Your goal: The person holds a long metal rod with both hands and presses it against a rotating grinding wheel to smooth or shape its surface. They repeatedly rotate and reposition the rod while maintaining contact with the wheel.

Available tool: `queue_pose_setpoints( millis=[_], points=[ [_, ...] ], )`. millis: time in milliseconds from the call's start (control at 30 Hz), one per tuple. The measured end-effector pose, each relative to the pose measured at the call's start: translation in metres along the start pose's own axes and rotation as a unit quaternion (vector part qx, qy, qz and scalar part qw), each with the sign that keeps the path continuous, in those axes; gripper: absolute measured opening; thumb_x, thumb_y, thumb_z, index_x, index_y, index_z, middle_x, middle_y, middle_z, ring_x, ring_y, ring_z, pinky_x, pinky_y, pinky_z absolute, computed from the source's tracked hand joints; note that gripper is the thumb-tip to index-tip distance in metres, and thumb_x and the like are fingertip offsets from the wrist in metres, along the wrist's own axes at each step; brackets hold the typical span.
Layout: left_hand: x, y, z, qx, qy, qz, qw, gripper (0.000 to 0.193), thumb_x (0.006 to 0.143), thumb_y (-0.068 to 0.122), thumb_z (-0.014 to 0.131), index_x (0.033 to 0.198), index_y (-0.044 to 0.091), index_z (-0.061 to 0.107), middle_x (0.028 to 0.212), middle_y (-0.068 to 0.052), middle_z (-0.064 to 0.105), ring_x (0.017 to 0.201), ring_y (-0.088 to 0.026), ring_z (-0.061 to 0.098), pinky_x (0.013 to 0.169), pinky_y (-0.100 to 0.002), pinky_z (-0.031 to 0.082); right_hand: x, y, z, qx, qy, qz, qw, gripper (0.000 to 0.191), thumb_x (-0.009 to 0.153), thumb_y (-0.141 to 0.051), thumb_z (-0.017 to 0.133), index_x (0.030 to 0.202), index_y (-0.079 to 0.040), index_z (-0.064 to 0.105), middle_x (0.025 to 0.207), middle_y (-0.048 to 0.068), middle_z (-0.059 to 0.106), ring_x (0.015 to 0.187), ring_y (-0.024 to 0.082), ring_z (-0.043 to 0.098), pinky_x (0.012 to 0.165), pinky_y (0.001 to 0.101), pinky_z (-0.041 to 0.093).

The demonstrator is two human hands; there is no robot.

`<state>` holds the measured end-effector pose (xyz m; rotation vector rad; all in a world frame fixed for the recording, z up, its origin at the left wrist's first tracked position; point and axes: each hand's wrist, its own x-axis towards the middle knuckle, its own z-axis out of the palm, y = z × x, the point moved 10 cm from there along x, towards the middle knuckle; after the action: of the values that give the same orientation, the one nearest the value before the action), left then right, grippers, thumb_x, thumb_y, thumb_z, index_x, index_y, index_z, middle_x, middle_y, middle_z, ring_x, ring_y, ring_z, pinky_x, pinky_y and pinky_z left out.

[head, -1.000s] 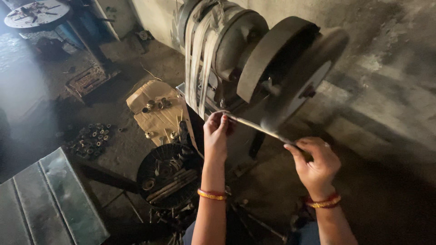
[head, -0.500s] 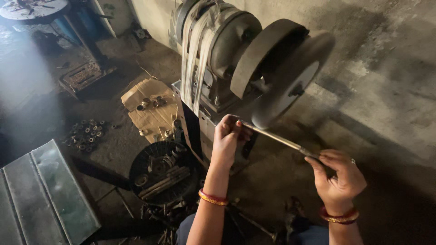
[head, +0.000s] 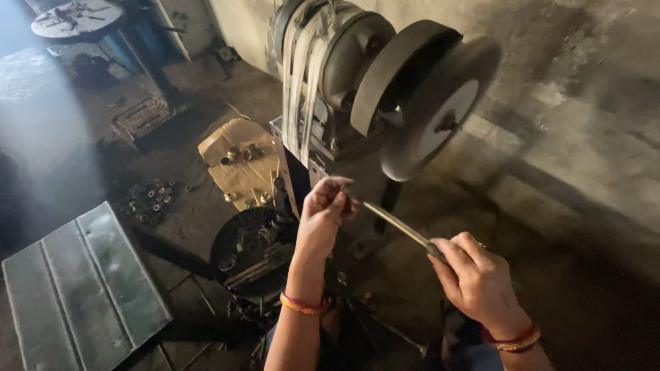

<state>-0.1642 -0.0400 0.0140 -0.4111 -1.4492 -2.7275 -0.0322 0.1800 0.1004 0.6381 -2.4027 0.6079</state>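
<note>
Grip, left: your left hand (head: 323,216) is closed, fingertips pinching the near end of a thin metal rod (head: 395,223).
Grip, right: your right hand (head: 478,282) is closed around the rod's other end, thumb laid along it.
Rod: it runs from the left hand down to the right hand, slanting, held in the air just below the grinding wheel (head: 436,110) and apart from it.
Far left: a ribbed metal sheet (head: 82,285) lies on the floor.
Left of centre: small metal rings (head: 150,200) sit in a heap; a cardboard piece (head: 237,161) carries a few more.
Below your left hand: a round tray (head: 251,251) holds dark metal parts.
Centre: belts (head: 302,82) wrap the machine's pulley.
</note>
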Motion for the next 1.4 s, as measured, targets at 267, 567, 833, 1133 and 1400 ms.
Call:
queue_pose_setpoints(
  millis=[267,567,833,1133,1400],
  points=[
    [-0.039,-0.057,0.093,0.016,-0.166,-0.095,0.981,0.035,0.109,0.017,0.055,0.139,-0.001,0.056,0.13,-0.01,0.068,0.112,-0.016,0.062,0.097,-0.032,0.051,-0.015,0.002,-0.034,-0.097,0.071,0.016,0.993,0.024,0.087,-0.018,0.073,0.107,-0.005,0.075,0.077,0.008,0.068,0.06,0.026,0.065,0.056,0.036,0.051],
    [-0.031,-0.086,0.144,-0.19,-0.134,-0.105,0.967,0.028,0.112,0.027,0.047,0.127,0.007,0.059,0.129,-0.015,0.068,0.115,-0.021,0.066,0.101,-0.039,0.052,-0.011,0.027,-0.038,-0.074,0.082,0.028,0.993,0.025,0.087,-0.016,0.075,0.11,-0.007,0.074,0.083,0.007,0.074,0.066,0.023,0.071,0.058,0.0339,0.053],
    [-0.02,-0.084,0.125,-0.105,-0.108,-0.047,0.988,0.024,0.112,0.027,0.051,0.114,0.005,0.06,0.108,-0.009,0.073,0.1,-0.015,0.067,0.092,-0.031,0.051,-0.006,0.014,-0.03,-0.132,0.121,-0.012,0.984,0.026,0.084,-0.017,0.081,0.107,-0.008,0.073,0.079,0.007,0.072,0.068,0.026,0.07,0.06,0.0367,0.054],
    [-0.021,-0.078,0.114,-0.025,-0.069,-0.023,0.997,0.024,0.109,0.027,0.053,0.111,0.005,0.06,0.098,0.0,0.065,0.091,-0.011,0.06,0.087,-0.029,0.05,-0.005,-0.009,-0.039,-0.167,0.175,-0.061,0.969,0.02,0.084,-0.015,0.084,0.098,-0.003,0.077,0.068,0.004,0.063,0.061,0.021,0.062,0.056,0.0312,0.049],
    [-0.024,-0.088,0.121,-0.036,-0.089,-0.043,0.994,0.026,0.111,0.029,0.053,0.111,0.005,0.061,0.096,-0.001,0.065,0.09,-0.011,0.06,0.085,-0.028,0.049,-0.007,-0.009,-0.044,-0.205,0.169,-0.063,0.962,0.019,0.084,-0.019,0.084,0.098,-0.007,0.08,0.064,0.0,0.062,0.058,0.019,0.058,0.055,0.0312,0.045]
  ],
)
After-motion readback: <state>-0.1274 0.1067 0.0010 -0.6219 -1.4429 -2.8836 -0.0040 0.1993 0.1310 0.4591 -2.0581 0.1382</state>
